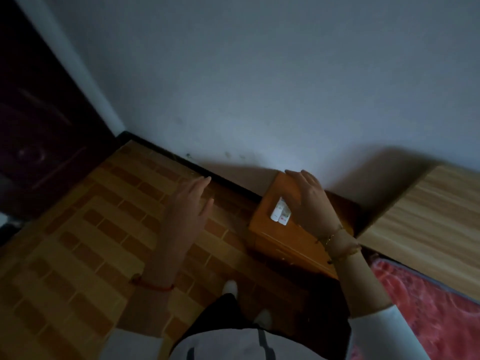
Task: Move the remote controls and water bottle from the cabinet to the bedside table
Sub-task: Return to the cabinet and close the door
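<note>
Two white remote controls (280,213) lie side by side on top of the orange wooden bedside table (272,229), near its front left part. My right hand (310,201) hovers over the table just right of the remotes, fingers spread and empty, and partly hides the tabletop. My left hand (191,206) floats over the tiled floor to the left of the table, fingers apart, holding nothing. No water bottle and no cabinet are in view.
A light wooden headboard (426,216) and a red blanket (431,315) are at the right. A dark door (39,120) stands at the far left. The white wall (259,87) runs behind the table. My feet (231,288) stand on the brown tiled floor (85,242).
</note>
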### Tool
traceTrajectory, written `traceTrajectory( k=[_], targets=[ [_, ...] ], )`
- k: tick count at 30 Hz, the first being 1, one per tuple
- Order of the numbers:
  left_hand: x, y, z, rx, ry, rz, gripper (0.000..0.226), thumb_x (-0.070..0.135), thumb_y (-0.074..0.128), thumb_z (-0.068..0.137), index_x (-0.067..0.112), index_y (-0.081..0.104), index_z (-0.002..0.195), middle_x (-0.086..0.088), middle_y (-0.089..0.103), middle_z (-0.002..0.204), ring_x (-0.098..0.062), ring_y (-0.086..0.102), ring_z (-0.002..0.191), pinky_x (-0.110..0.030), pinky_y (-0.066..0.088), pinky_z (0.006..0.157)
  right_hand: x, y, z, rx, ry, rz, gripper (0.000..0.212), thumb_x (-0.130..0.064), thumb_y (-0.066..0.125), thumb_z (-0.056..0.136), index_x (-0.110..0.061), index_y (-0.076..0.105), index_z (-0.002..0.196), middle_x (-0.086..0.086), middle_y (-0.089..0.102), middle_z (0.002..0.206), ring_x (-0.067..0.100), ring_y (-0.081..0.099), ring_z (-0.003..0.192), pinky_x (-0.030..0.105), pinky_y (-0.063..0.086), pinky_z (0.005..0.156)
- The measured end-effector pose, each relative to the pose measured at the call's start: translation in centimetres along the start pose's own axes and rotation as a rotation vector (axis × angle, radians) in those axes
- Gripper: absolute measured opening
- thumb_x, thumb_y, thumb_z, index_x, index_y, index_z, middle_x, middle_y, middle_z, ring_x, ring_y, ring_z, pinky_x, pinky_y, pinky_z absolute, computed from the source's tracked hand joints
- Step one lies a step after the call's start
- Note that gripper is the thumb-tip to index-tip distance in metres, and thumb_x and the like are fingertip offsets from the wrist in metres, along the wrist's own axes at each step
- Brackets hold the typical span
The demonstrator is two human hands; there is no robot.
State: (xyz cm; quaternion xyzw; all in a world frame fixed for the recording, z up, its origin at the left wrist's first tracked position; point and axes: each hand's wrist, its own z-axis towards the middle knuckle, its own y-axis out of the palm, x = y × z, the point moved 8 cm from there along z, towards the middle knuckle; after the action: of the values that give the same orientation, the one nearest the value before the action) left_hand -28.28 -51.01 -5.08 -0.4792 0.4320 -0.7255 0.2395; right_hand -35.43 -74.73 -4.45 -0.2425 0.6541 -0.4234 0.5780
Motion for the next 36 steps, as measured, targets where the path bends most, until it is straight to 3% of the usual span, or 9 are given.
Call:
traceTrajectory(
  k=[4, 10, 12, 16, 20, 23, 25, 29, 36],
  targets=[
    [-4.4, -3.5, -2.6, 0.072, -0.146, 0.015, 0.048, 0.024, 0.054, 0.094, 0.015, 0.045, 0.14, -0.005, 0.048, 0.142, -0.02, 0.043, 0.132, -0.035, 0.038, 0.109, -5.7, 3.3, 2.4, -0.09, -0.183, -0.02, 0.048, -0.03, 0.05, 0.093, -0.009, 0.044, 0.135, 0.015, 0.05, 0.136, 0.032, 0.036, 0.134, 0.047, 0.034, 0.112],
    [-12.8, -8.5, -7.3, 0.203, -0.375, 0.032, 0.048, 0.028, 0.053, 0.096, 0.02, 0.043, 0.142, -0.002, 0.047, 0.143, -0.018, 0.043, 0.132, -0.039, 0.039, 0.109, -16.0, 9.2, 4.7, -0.236, -0.387, 0.016, 0.045, -0.026, 0.05, 0.095, -0.013, 0.042, 0.137, 0.012, 0.051, 0.134, 0.028, 0.041, 0.129, 0.036, 0.03, 0.11],
    [-15.5, -10.5, -8.8, 0.256, -0.439, 0.044, 0.047, 0.026, 0.055, 0.094, 0.019, 0.046, 0.14, -0.003, 0.05, 0.141, -0.02, 0.046, 0.129, -0.04, 0.039, 0.108, -19.5, 12.1, 5.4, -0.305, -0.478, 0.023, 0.044, -0.026, 0.05, 0.095, -0.012, 0.043, 0.136, 0.012, 0.053, 0.132, 0.03, 0.044, 0.126, 0.043, 0.033, 0.111],
    [-21.6, -14.7, -12.1, 0.36, -0.587, 0.068, 0.045, 0.02, 0.058, 0.092, 0.016, 0.049, 0.137, -0.007, 0.053, 0.137, -0.024, 0.051, 0.123, -0.04, 0.041, 0.104, -27.6, 17.9, 6.5, -0.435, -0.599, 0.051, 0.055, -0.046, 0.037, 0.09, -0.01, 0.049, 0.13, 0.013, 0.051, 0.135, 0.033, 0.046, 0.125, 0.053, 0.04, 0.104],
    [-27.9, -19.1, -15.3, 0.434, -0.738, 0.106, 0.045, 0.017, 0.059, 0.091, 0.016, 0.05, 0.136, -0.008, 0.052, 0.138, -0.026, 0.049, 0.125, -0.038, 0.038, 0.104, -36.7, 23.3, 7.1, -0.521, -0.695, 0.098, 0.037, -0.02, 0.051, 0.093, -0.002, 0.052, 0.126, 0.02, 0.053, 0.131, 0.036, 0.048, 0.122, 0.044, 0.037, 0.106],
    [-32.5, -22.3, -17.5, 0.461, -0.819, 0.125, 0.045, 0.019, 0.058, 0.091, 0.017, 0.049, 0.136, -0.007, 0.051, 0.139, -0.026, 0.049, 0.126, -0.043, 0.04, 0.106, -43.3, 27.7, 7.5, -0.566, -0.78, 0.134, 0.057, -0.046, 0.039, 0.088, -0.014, 0.044, 0.134, 0.01, 0.053, 0.133, 0.025, 0.047, 0.123, 0.044, 0.038, 0.107],
    [-35.0, -24.6, -19.0, 0.486, -0.864, 0.146, 0.045, 0.023, 0.056, 0.092, 0.018, 0.047, 0.137, -0.006, 0.049, 0.141, -0.026, 0.047, 0.128, -0.047, 0.041, 0.106, -47.3, 30.8, 7.6, -0.6, -0.821, 0.148, 0.055, -0.05, 0.035, 0.087, -0.019, 0.044, 0.132, 0.007, 0.054, 0.13, 0.023, 0.049, 0.121, 0.046, 0.04, 0.105],
    [-38.9, -28.5, -21.7, 0.513, -0.951, 0.229, 0.046, 0.021, 0.056, 0.093, 0.017, 0.047, 0.138, -0.006, 0.049, 0.142, -0.025, 0.049, 0.128, -0.038, 0.043, 0.104, -54.5, 35.4, 6.6, -0.647, -0.92, 0.151, 0.048, -0.04, 0.044, 0.092, -0.016, 0.042, 0.134, 0.008, 0.05, 0.135, 0.024, 0.045, 0.127, 0.044, 0.039, 0.107],
    [-46.2, -32.2, -25.8, 0.588, -1.106, 0.209, 0.047, 0.02, 0.06, 0.09, 0.013, 0.05, 0.136, -0.01, 0.051, 0.139, -0.029, 0.049, 0.128, -0.045, 0.045, 0.103, -64.0, 43.0, 5.2, -0.736, -1.094, 0.185, 0.049, -0.026, 0.052, 0.094, -0.015, 0.038, 0.139, 0.009, 0.043, 0.144, 0.024, 0.034, 0.136, 0.038, 0.029, 0.114]
  ],
)
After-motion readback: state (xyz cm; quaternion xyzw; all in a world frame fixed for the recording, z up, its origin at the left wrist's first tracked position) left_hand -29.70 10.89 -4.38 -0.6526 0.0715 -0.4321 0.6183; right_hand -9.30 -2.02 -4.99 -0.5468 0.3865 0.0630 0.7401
